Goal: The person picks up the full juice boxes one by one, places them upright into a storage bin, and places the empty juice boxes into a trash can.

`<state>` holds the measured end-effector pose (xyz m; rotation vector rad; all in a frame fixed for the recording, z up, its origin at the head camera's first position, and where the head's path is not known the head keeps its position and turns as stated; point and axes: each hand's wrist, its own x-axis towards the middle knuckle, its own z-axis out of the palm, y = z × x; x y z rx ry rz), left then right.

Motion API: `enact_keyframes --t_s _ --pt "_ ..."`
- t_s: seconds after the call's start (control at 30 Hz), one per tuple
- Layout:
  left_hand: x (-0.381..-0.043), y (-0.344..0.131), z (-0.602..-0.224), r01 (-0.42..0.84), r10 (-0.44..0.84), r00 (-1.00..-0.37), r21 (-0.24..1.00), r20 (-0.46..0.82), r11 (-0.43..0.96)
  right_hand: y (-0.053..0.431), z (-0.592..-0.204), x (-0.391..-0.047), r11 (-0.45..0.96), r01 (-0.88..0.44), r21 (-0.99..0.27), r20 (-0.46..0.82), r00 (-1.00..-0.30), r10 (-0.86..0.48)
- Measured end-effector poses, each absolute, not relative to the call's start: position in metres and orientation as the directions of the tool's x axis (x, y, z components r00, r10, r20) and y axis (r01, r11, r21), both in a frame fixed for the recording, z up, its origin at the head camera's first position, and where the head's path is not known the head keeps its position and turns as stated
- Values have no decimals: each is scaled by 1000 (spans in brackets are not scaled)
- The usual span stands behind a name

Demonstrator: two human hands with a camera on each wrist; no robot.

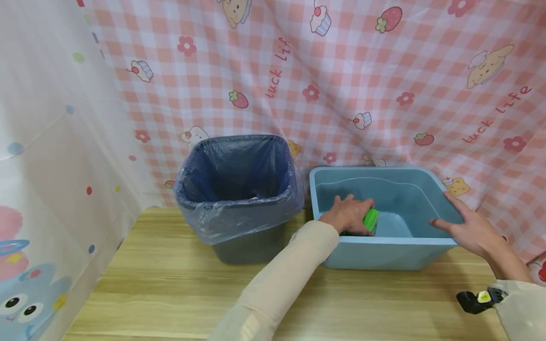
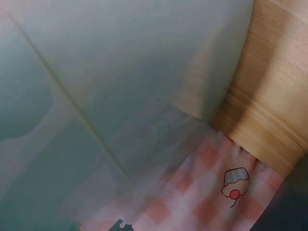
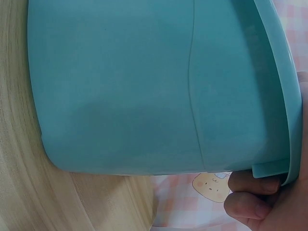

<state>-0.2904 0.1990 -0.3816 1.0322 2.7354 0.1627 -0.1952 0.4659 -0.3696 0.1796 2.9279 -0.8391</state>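
Note:
A blue plastic basin point(image 1: 384, 253) sits on the table in the head view. Inside it, near the front left corner, my left hand point(image 1: 350, 217) reaches over the rim and grips a bright green object point(image 1: 371, 219); most of it is hidden under the palm, so I cannot tell its kind. My right hand point(image 1: 471, 232) holds the basin's right rim, thumb on the inner side. In the right wrist view, curled fingers point(image 3: 248, 204) lie outside, under the lip of the basin point(image 3: 115, 86). The left wrist view is mostly filled by a blurred pale blue surface point(image 2: 120, 62).
Left of the basin stands a dark grey bin point(image 1: 251, 246) with a clear plastic liner point(image 1: 239, 220) folded over its rim. Both stand on a wooden table point(image 1: 170, 293). A pink checked curtain point(image 1: 239, 61) hangs behind, and a white one point(image 1: 55, 118) at the left.

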Motion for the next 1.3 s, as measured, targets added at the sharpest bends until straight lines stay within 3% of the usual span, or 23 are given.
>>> enact_keyframes --t_s 0.67,1.03,1.3 --pt "-286 200 -380 724 705 -675 -9 -217 690 464 -365 -195 848 138 -513 -124 -989 85" --pt "-288 200 -381 712 691 -675 19 -257 702 468 -370 -196 849 137 -511 -128 -988 82" --pt "-291 198 -378 681 692 -679 143 -246 718 468 -369 -197 844 129 -520 -121 -990 77"
